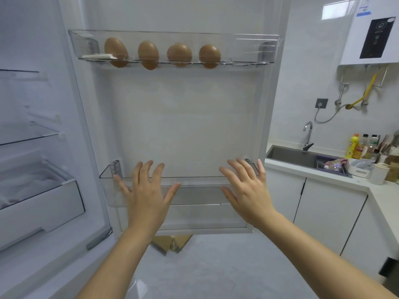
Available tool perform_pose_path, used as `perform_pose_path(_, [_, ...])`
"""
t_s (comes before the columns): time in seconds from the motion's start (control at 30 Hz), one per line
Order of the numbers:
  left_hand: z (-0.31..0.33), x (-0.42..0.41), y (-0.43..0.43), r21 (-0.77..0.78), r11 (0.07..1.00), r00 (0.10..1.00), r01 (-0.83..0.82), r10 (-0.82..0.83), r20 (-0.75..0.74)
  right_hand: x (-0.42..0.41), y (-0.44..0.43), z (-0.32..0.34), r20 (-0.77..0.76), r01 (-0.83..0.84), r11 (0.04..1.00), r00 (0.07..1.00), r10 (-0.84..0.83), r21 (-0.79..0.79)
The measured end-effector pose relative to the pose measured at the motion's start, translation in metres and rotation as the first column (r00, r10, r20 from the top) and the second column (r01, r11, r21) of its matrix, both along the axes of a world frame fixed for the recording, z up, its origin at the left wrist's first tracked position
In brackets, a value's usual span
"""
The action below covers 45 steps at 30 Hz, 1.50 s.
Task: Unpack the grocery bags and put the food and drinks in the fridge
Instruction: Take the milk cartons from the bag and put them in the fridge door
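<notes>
The fridge door (183, 126) stands open in front of me. Its upper clear shelf (254, 48) holds several brown eggs (148, 54) in a row. A lower clear door shelf (194, 194) holds nothing. My left hand (146, 195) and my right hand (248, 190) are both held up in front of that lower shelf, fingers spread and straight, holding nothing. Whether the fingers touch the shelf I cannot tell. No grocery bag is in view.
The fridge interior at left has glass shelves (28, 134) and a white drawer (43, 203). At right stand a sink (291, 156) with a tap, bottles (354, 147) and tubs on the counter, and white cabinets (328, 210). Flattened cardboard (170, 242) lies on the floor under the door.
</notes>
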<state>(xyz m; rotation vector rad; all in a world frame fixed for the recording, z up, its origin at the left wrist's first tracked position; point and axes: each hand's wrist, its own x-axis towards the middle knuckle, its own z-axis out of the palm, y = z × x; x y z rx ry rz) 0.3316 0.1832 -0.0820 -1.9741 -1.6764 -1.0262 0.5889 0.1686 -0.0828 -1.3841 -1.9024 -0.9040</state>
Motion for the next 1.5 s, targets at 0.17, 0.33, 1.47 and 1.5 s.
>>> perform_pose_path(0.17, [0.004, 0.034, -0.013, -0.007, 0.996, 0.996, 0.088, -0.088, 0.001, 0.019, -0.023, -0.005, -0.04, 0.052, 0.998, 0.998, -0.053, -0.042])
perform_pose_path(0.33, [0.008, 0.091, -0.035, 0.014, 0.975, 0.975, 0.221, -0.22, -0.015, 0.064, -0.059, -0.005, -0.106, 0.141, 0.982, 0.982, -0.154, -0.124])
perform_pose_path(1.47, [-0.083, 0.629, -0.456, -0.3, 0.244, 0.236, 0.922, -0.97, -0.063, 0.429, -0.665, -0.102, -0.263, 0.838, 0.238, 0.118, -0.957, -0.49])
perform_pose_path(1.5, [-0.085, 0.641, -0.468, -0.309, 0.209, 0.199, 0.928, -0.978, -0.066, 0.431, -0.68, -0.104, -0.266, 0.842, 0.202, 0.072, -0.961, -0.501])
